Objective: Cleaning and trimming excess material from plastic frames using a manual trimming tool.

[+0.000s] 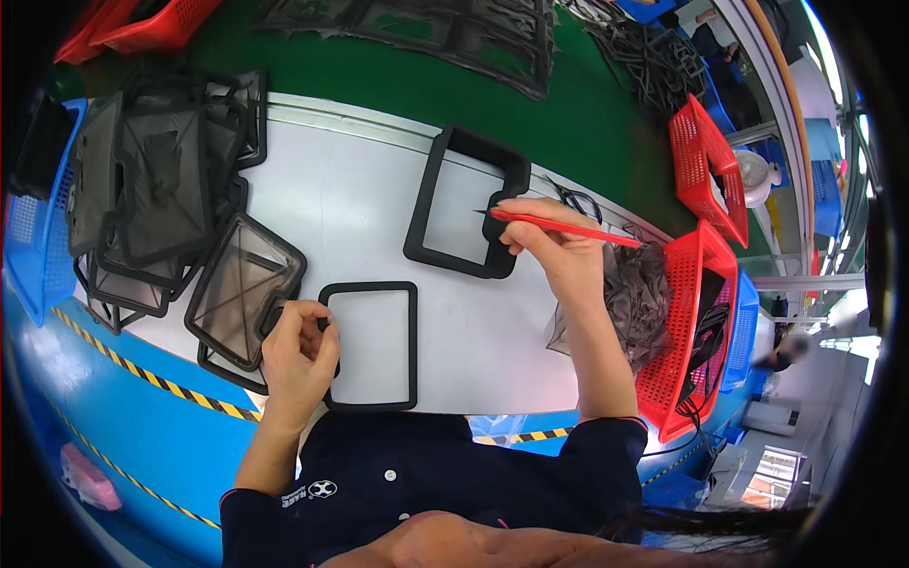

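Note:
A thin black rectangular rubber frame (412, 327) lies flat on the white table (360, 189) in front of me. My left hand (298, 355) pinches its left edge. A thicker black frame (424, 204) lies further back, tilted. My right hand (554, 246) rests at that frame's right side and holds a red pen-like tool (568, 228), whose fine tip points left over the frame's opening.
A pile of black mesh-filled frames (161, 189) covers the table's left part, next to a blue crate (38, 237). Red baskets (696, 322) stand at the right with grey mesh scraps (634, 303) beside them. More black frames lie on the green floor (568, 123) behind.

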Demonstrator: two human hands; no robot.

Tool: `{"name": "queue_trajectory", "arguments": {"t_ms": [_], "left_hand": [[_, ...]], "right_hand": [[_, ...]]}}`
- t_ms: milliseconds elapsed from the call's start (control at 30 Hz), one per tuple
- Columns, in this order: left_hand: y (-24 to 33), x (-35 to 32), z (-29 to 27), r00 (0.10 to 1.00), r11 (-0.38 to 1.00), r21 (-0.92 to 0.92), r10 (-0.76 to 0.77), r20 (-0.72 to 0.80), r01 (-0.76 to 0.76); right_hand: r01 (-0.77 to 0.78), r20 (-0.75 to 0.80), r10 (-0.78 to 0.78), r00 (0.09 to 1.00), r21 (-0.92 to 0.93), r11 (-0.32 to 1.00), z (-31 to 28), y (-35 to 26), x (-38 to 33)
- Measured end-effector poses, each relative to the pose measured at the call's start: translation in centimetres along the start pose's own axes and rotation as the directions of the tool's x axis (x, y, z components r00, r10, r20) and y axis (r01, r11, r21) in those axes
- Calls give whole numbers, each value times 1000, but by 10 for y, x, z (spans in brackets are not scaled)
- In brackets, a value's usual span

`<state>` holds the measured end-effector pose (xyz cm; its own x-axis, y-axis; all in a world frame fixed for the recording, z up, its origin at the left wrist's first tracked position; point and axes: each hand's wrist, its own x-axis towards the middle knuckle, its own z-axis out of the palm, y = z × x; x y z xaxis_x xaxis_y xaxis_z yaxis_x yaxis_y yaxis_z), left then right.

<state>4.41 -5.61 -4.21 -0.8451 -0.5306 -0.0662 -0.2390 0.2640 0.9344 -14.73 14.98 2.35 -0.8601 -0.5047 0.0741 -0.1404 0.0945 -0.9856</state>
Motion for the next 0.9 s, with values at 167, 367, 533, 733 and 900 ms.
{"name": "queue_trajectory", "arguments": {"t_ms": [167,367,533,733,900], "left_hand": [[8,5,-3,982,974,132,177,69,-185],[6,9,-4,984,982,97,154,90,-162],[6,11,-4,983,983,85,155,100,-164],[4,11,-4,985,985,84,141,97,-150],[3,12,-4,985,985,82,145,95,-153]], "right_hand": [[-51,105,55,993,-47,998,9,3,25],[-76,133,85,987,-75,994,6,7,29],[283,227,-194,954,-483,829,-15,16,30],[246,203,-192,960,-283,927,-25,-10,34],[199,249,-219,943,104,974,-39,-11,41]]}}
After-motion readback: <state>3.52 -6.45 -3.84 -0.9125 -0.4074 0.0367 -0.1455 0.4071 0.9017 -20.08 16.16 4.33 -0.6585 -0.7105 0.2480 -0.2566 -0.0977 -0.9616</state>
